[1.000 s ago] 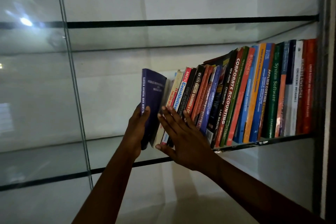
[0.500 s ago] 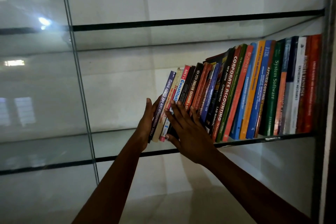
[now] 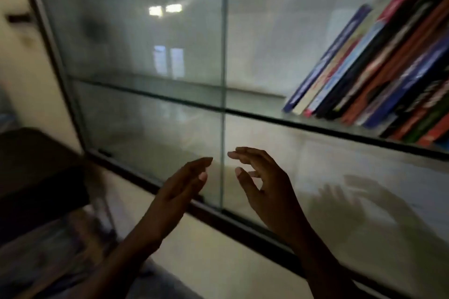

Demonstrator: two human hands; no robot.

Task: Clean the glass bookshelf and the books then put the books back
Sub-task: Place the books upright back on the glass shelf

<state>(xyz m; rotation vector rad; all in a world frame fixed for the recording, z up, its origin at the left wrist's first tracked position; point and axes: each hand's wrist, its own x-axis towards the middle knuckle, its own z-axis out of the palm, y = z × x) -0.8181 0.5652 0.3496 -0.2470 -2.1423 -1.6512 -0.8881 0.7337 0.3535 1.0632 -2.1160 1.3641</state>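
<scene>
A row of books leans to the right on the glass shelf at the upper right, a dark blue one at its left end. My left hand and my right hand hover below that shelf, in front of the glass divider. Both hands are empty, palms turned toward each other, fingers relaxed. The picture is blurred by motion.
The cabinet's dark bottom frame runs diagonally under my hands. A dark piece of furniture stands at the lower left, with blurred objects below it. The left compartment behind the glass holds nothing visible.
Both hands have let go of the books and dropped below the shelf. The view has swung left and down, so the books now sit at the upper right.
</scene>
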